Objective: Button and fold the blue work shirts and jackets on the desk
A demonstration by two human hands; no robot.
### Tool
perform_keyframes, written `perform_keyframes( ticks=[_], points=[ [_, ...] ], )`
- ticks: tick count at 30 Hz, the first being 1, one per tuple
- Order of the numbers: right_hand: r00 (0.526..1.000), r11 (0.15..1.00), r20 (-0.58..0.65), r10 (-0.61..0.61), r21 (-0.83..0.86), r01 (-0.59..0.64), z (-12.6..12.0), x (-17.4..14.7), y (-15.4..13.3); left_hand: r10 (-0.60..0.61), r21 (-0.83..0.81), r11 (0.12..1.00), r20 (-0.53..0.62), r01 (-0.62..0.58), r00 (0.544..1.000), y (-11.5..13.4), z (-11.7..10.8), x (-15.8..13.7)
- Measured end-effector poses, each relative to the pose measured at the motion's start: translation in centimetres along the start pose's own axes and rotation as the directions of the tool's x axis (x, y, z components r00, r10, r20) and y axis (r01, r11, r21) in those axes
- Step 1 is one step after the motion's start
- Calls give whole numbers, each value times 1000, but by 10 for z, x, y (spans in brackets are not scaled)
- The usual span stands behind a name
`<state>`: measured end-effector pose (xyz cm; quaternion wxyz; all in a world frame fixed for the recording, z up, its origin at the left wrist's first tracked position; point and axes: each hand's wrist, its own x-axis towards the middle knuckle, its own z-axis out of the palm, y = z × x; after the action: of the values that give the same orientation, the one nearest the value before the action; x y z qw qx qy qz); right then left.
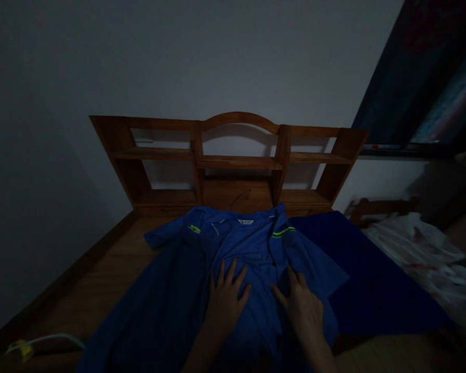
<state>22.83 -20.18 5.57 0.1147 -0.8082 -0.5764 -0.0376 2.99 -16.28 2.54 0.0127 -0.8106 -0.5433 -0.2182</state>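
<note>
At the far left, near the bottom edge, a white cable with a yellow end is seen lying on the wooden bed platform. A blue jacket with neon-yellow stripes is spread open across the platform, its collar turned towards the wooden headboard shelf. The left hand is laid flat on the jacket's middle, fingers spread apart and gripping nothing. Just beside it, the right hand is pressed on the jacket's front panel, fingers loosely extended, with nothing clamped. A darker blue cloth is seen under the jacket to the right. Further right, crumpled white fabric is piled in the dim light.
</note>
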Motion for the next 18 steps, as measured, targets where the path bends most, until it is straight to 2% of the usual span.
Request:
perform_keyframes(
  ticks=[5, 7, 9, 11, 13, 16, 18],
  points=[
    [1000, 995, -15, -12, 97, 13, 1, 4, 4, 174, -51, 984, 52, -172, 983, 10, -14, -4],
    [1000, 974, -7, 12, 225, -10, 0, 9, 12, 250, -96, 965, 82, -242, 965, 14, -19, -4],
    [999, 895, 26, 28, 445, -37, -3, 15, 22, 287, -145, 951, 97, -272, 953, 17, -22, -4],
    [995, 723, 88, 49, 684, -96, -12, 18, 33, 295, -193, 943, 102, -272, 950, 21, -23, -2],
    [981, 484, 189, 43, 855, -186, -29, 18, 40, 291, -229, 937, 100, -262, 952, 27, -22, 2],
    [940, 116, 327, -100, 942, -316, -62, 14, 38, 266, -262, 936, 90, -234, 960, 43, -23, 5],
    [898, -50, 365, -247, 920, -388, -82, 11, 28, 233, -346, 919, 88, -190, 968, 60, -27, 2]
  ],
)
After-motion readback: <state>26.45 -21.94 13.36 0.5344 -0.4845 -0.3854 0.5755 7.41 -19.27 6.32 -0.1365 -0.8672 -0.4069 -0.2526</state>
